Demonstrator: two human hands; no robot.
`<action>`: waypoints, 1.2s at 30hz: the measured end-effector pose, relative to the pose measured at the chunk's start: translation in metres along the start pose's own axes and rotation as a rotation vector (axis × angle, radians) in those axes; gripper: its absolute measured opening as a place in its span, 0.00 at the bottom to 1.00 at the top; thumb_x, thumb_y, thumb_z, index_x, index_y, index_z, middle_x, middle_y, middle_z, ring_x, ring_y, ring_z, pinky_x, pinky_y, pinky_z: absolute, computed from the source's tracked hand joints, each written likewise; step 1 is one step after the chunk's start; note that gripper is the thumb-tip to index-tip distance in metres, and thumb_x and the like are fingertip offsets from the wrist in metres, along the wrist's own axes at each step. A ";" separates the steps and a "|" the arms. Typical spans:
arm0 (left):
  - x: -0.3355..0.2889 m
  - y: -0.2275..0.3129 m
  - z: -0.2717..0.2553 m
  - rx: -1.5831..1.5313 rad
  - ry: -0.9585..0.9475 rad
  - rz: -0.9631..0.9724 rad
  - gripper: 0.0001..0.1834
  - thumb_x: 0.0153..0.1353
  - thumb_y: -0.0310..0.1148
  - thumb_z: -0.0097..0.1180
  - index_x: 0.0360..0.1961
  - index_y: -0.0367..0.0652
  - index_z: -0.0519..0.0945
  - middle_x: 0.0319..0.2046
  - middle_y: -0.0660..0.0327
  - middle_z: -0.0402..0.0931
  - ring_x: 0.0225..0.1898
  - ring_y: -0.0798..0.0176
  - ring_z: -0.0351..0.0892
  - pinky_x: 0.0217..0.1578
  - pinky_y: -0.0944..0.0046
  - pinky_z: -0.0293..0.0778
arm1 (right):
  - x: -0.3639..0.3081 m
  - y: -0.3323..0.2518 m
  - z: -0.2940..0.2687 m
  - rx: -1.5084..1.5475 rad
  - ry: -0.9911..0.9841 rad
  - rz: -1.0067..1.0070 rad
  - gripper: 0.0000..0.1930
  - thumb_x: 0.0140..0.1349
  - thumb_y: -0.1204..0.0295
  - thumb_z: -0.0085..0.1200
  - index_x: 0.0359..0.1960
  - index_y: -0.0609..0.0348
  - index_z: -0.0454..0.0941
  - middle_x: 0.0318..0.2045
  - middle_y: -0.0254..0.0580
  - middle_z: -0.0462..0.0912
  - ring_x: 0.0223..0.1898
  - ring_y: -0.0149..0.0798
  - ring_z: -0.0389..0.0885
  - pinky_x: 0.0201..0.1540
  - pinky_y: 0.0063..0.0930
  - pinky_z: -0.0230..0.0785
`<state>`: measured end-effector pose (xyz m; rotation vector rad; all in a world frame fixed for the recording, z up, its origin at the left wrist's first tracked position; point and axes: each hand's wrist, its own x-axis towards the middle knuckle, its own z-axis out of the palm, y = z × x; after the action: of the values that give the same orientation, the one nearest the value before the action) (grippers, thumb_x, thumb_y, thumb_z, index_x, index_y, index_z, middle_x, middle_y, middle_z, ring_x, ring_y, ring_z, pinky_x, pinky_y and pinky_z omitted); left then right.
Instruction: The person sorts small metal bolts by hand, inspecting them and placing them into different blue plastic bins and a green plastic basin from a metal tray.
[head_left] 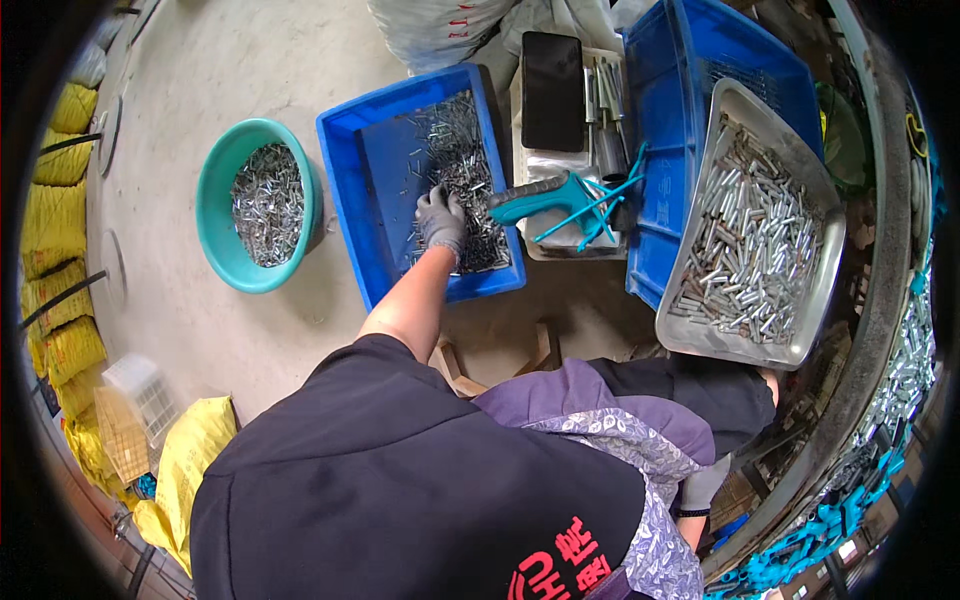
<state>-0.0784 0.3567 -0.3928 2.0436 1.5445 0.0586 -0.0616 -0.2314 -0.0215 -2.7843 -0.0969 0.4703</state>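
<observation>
My left hand (442,218), in a grey glove, reaches into a blue plastic crate (342,200). Its fingers are spread a little and touch the dark metal pins (480,245) heaped along the crate's right side. No pin shows clearly in its grasp. Just right of this hand is a teal and black pistol-shaped tool (535,200), lying near the crate's edge. Low on the right, my right hand (706,484), also gloved in grey, is partly covered by clothing beside my leg; its fingers are hidden.
Left of the crate stands a teal basin (208,205) of small metal pins. A steel tray (752,350) of larger silver pins leans against a blue bin (655,150). A black phone (552,90) lies behind the tool. Yellow sacks (60,220) line the far left.
</observation>
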 end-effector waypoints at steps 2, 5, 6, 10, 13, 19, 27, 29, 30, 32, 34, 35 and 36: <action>-0.012 -0.005 0.009 -0.021 0.061 0.090 0.28 0.62 0.44 0.63 0.64 0.56 0.75 0.59 0.42 0.69 0.61 0.36 0.69 0.61 0.41 0.70 | -0.007 0.025 0.000 0.003 -0.015 -0.035 0.35 0.66 0.55 0.57 0.63 0.74 0.69 0.61 0.69 0.75 0.63 0.63 0.73 0.68 0.51 0.61; -0.019 -0.007 0.006 0.163 0.022 0.408 0.36 0.59 0.43 0.64 0.70 0.59 0.70 0.61 0.41 0.68 0.62 0.34 0.68 0.61 0.40 0.70 | -0.011 0.032 -0.003 -0.216 -0.016 -0.001 0.31 0.66 0.60 0.58 0.63 0.74 0.70 0.60 0.65 0.77 0.60 0.57 0.76 0.66 0.46 0.64; -0.015 -0.016 0.001 0.173 0.028 0.396 0.36 0.59 0.43 0.64 0.70 0.59 0.70 0.61 0.41 0.68 0.62 0.34 0.68 0.61 0.40 0.70 | 0.000 -0.008 -0.003 0.049 -0.024 0.058 0.29 0.66 0.63 0.59 0.62 0.73 0.71 0.59 0.61 0.78 0.58 0.53 0.78 0.65 0.44 0.66; -0.011 -0.012 0.004 0.306 0.074 0.477 0.26 0.62 0.42 0.60 0.62 0.54 0.75 0.56 0.43 0.73 0.54 0.36 0.74 0.51 0.39 0.76 | 0.005 -0.035 -0.001 0.381 0.009 0.127 0.24 0.65 0.71 0.60 0.60 0.71 0.73 0.56 0.50 0.82 0.54 0.43 0.80 0.61 0.37 0.70; -0.030 -0.010 0.002 0.420 -0.003 0.354 0.20 0.64 0.47 0.58 0.55 0.53 0.76 0.49 0.48 0.74 0.50 0.40 0.76 0.46 0.41 0.76 | 0.002 -0.031 0.001 0.337 0.011 0.109 0.24 0.65 0.70 0.60 0.60 0.71 0.73 0.56 0.51 0.82 0.55 0.44 0.80 0.61 0.38 0.70; -0.014 0.016 -0.007 0.412 -0.144 0.165 0.21 0.65 0.48 0.58 0.56 0.53 0.75 0.49 0.46 0.76 0.50 0.38 0.79 0.49 0.40 0.77 | -0.003 -0.027 0.009 0.244 0.047 0.049 0.25 0.65 0.69 0.60 0.60 0.72 0.73 0.56 0.54 0.83 0.56 0.47 0.81 0.62 0.38 0.69; 0.011 -0.004 -0.067 -0.299 -0.623 -0.016 0.15 0.73 0.44 0.48 0.52 0.49 0.78 0.33 0.54 0.81 0.35 0.56 0.81 0.36 0.56 0.76 | 0.008 -0.012 0.016 0.377 -0.005 0.117 0.27 0.67 0.72 0.57 0.64 0.74 0.67 0.61 0.57 0.78 0.60 0.46 0.78 0.65 0.40 0.68; 0.014 0.001 -0.096 -0.902 -0.942 -0.460 0.15 0.75 0.42 0.47 0.58 0.54 0.78 0.24 0.70 0.68 0.19 0.73 0.60 0.18 0.69 0.58 | 0.013 -0.029 0.017 0.343 0.087 -0.040 0.28 0.68 0.75 0.54 0.67 0.73 0.63 0.63 0.55 0.75 0.62 0.44 0.75 0.66 0.41 0.67; 0.014 0.002 -0.118 -0.907 -0.935 -0.452 0.15 0.75 0.42 0.47 0.58 0.54 0.78 0.24 0.70 0.68 0.19 0.73 0.60 0.18 0.69 0.58 | 0.011 -0.029 0.018 0.349 0.090 -0.051 0.28 0.68 0.75 0.54 0.67 0.73 0.63 0.63 0.55 0.75 0.62 0.44 0.75 0.66 0.41 0.67; 0.010 -0.001 -0.153 -1.401 -1.258 -0.602 0.17 0.78 0.41 0.42 0.61 0.54 0.77 0.22 0.71 0.66 0.18 0.75 0.61 0.17 0.72 0.60 | 0.009 -0.017 0.021 0.428 0.072 0.044 0.26 0.68 0.75 0.52 0.66 0.73 0.64 0.63 0.54 0.75 0.62 0.44 0.75 0.67 0.40 0.66; 0.001 0.002 -0.172 -1.523 -1.261 -0.615 0.18 0.78 0.42 0.44 0.64 0.55 0.75 0.20 0.71 0.56 0.18 0.74 0.53 0.15 0.73 0.53 | 0.013 -0.010 0.023 0.410 0.137 0.049 0.23 0.66 0.77 0.50 0.62 0.73 0.69 0.58 0.56 0.79 0.59 0.45 0.78 0.64 0.39 0.68; -0.002 -0.002 -0.175 -1.696 -1.296 -0.599 0.18 0.78 0.43 0.45 0.63 0.54 0.75 0.20 0.71 0.56 0.18 0.74 0.54 0.15 0.73 0.53 | 0.013 -0.006 0.018 0.184 0.073 0.146 0.21 0.63 0.78 0.50 0.58 0.73 0.71 0.53 0.57 0.81 0.54 0.46 0.80 0.60 0.39 0.70; -0.005 -0.003 -0.178 -1.872 -1.328 -0.575 0.18 0.78 0.43 0.45 0.62 0.53 0.76 0.20 0.71 0.56 0.18 0.73 0.55 0.15 0.73 0.54 | 0.015 -0.009 0.014 -0.043 0.013 0.240 0.20 0.61 0.79 0.49 0.55 0.74 0.74 0.48 0.57 0.83 0.49 0.46 0.82 0.56 0.39 0.71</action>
<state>-0.1472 0.4260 -0.2441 -0.0787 0.4560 -0.0605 -0.0525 -0.2172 -0.0355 -2.8535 0.2349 0.5130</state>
